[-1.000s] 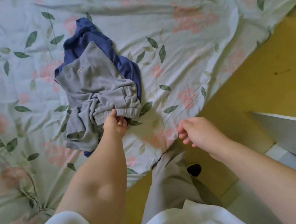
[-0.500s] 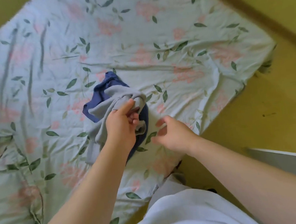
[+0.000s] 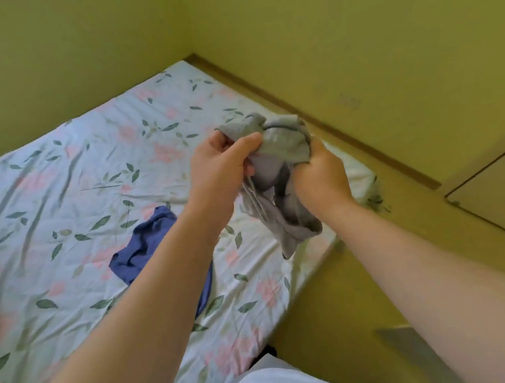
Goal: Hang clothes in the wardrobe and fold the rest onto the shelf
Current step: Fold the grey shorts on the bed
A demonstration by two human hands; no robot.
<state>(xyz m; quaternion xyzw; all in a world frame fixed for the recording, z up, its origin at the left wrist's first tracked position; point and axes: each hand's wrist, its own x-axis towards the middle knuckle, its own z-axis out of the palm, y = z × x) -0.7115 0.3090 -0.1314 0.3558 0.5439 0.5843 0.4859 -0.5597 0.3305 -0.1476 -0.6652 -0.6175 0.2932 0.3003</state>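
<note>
Open bedspread, walled corner behind
A blue garment (image 3: 141, 248) lies on the mattress (image 3: 60, 194); walls (image 3: 354, 42) close its far sides.

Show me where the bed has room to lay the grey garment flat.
Bare sheet lies between the blue garment and the far wall, and left of it. Crowded: the sheet's right edge, under the hanging grey garment.

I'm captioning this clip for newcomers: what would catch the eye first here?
The left hand and right hand both grip a bunched grey garment, held up over the flowered bedsheet. A blue garment lies on the sheet, partly hidden by the left forearm.
</note>
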